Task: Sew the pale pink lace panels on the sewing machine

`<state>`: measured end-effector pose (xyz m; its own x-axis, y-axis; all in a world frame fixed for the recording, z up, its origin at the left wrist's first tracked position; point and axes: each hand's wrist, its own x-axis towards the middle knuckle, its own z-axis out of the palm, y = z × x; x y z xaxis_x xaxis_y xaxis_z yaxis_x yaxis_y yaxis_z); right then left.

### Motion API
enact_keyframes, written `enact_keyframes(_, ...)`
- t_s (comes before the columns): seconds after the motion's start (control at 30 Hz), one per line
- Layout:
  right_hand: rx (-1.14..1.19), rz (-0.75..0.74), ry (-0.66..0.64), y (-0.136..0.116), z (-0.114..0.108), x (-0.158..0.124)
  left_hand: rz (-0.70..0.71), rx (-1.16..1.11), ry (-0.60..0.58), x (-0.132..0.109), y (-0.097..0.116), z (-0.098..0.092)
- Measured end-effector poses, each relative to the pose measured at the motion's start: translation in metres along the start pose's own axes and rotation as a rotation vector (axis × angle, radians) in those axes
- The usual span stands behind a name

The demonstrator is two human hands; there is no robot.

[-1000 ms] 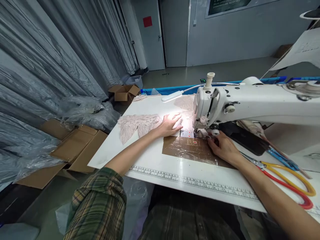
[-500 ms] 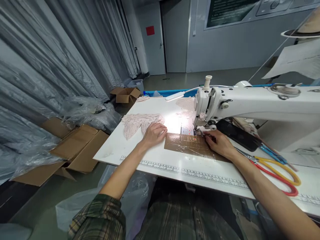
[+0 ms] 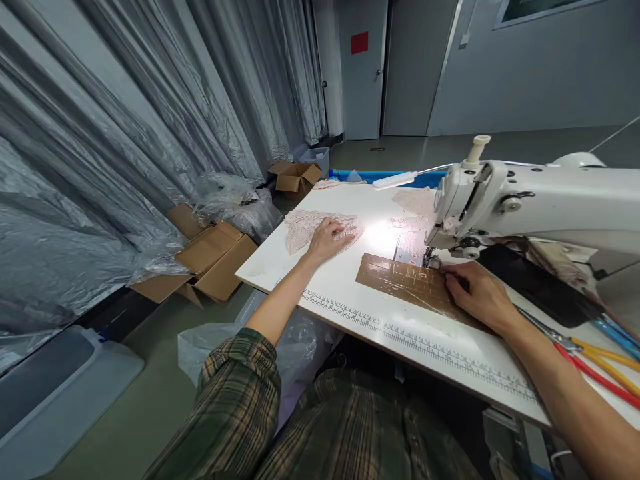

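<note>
My left hand rests on a pale pink lace piece on the left of the sewing table. Its thumb and fingers are apart, with lace showing between them. My right hand is beside the presser foot of a white sewing machine. Its fingers are curled together at the tips; whatever they may hold is hidden. Below that hand, a brown plate with scratched, shiny tape lies in front of the needle area. Another pink lace piece lies behind the metal needle plate.
Scissors with red and yellow handles and a black flat object lie right of my right hand. A lamp lights the table. A printed ruler runs along the front edge. Cardboard boxes stand left.
My left hand has gone from beside the brown plate's left end onto the lace, its fingers now parted. My right hand stays by the presser foot. The view has turned left.
</note>
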<state>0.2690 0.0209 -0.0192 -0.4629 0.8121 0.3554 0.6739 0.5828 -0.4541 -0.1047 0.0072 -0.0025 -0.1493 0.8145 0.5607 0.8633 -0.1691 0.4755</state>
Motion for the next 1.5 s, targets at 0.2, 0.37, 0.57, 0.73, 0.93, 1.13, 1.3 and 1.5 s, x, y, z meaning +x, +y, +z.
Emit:
enact_keyframes(0.2,-0.070,0.002,-0.040,-0.001,0.003,-0.004,0.024,-0.034,-0.036,-0.004,0.006,-0.005)
enact_keyframes(0.37,-0.125,0.030,-0.055,-0.003,0.006,-0.006,0.103,-0.070,-0.121,-0.011,0.021,-0.007)
enact_keyframes(0.57,-0.106,0.052,-0.048,-0.011,0.003,-0.005,0.513,-0.382,-0.548,-0.035,0.075,0.020)
enact_keyframes(0.73,-0.028,0.115,-0.041,-0.017,-0.003,0.000,0.534,-0.393,-0.526,-0.023,0.073,0.021)
enact_keyframes(0.93,-0.039,0.213,-0.083,-0.030,-0.008,0.000,0.322,-0.003,-0.488,-0.001,0.038,-0.004)
enact_keyframes(1.13,-0.029,0.046,-0.163,-0.041,-0.005,-0.002,0.283,-0.033,-0.560,-0.002,0.042,-0.005)
enact_keyframes(1.3,0.321,0.109,-0.259,-0.051,-0.023,-0.007,0.200,-0.371,-0.591,-0.006,0.063,-0.012)
enact_keyframes(1.5,0.744,0.433,-0.422,-0.064,-0.079,-0.035,0.056,-0.817,-0.942,-0.025,0.121,-0.055)
